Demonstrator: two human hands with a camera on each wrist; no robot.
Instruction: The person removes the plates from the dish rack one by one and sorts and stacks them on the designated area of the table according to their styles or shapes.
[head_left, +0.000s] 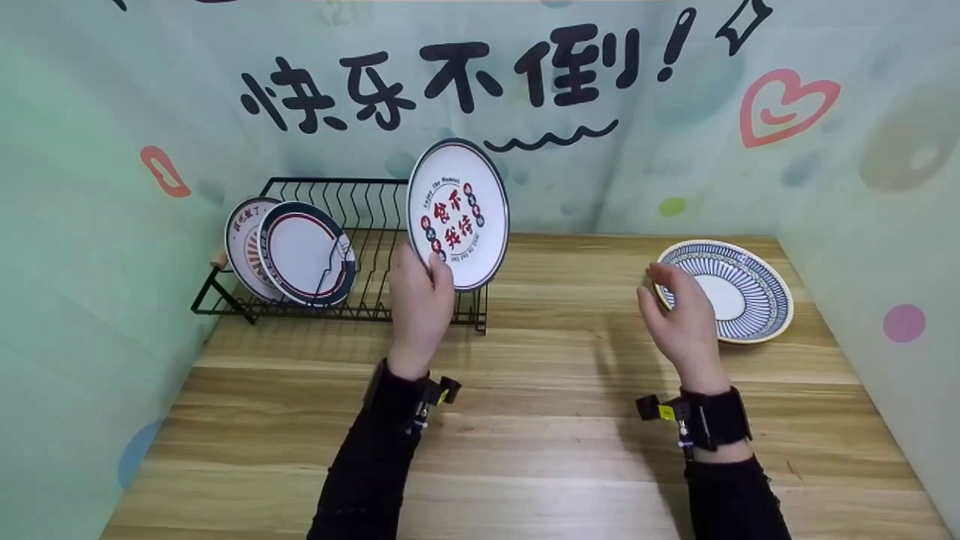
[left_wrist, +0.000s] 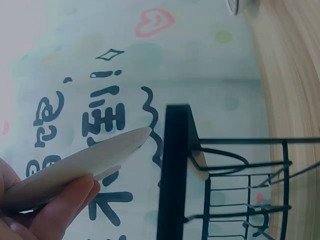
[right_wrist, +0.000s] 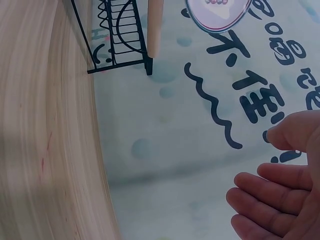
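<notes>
The left hand [head_left: 421, 300] pinches the lower edge of a white plate [head_left: 457, 214] with red and dark lettering, holding it upright in the air just above the right end of a black wire dish rack [head_left: 352, 247]; in the left wrist view the plate [left_wrist: 85, 162] shows only as a pale edge clamped between thumb and fingers [left_wrist: 62, 207], close to a dark bar of the rack [left_wrist: 175, 170]. The right hand [head_left: 682, 319] hangs open and relaxed above the desk [head_left: 540, 420], holding nothing, with its fingers in front of the near rim of a blue-striped plate [head_left: 731, 289] that lies flat on the desk; whether they touch it cannot be told, though they seem to be just clear of it. Two more plates [head_left: 292, 251] stand leaning in the left part of the rack. The desk is light wood, closed in on three sides by pale green walls [head_left: 750, 172] printed with black characters, hearts and dots. The right wrist view shows only the open palm [right_wrist: 280, 200], the wall, a corner of the rack [right_wrist: 120, 35] and the cut-off bottom of the white plate [right_wrist: 217, 12]. Both forearms wear black sleeves and wrist straps.
</notes>
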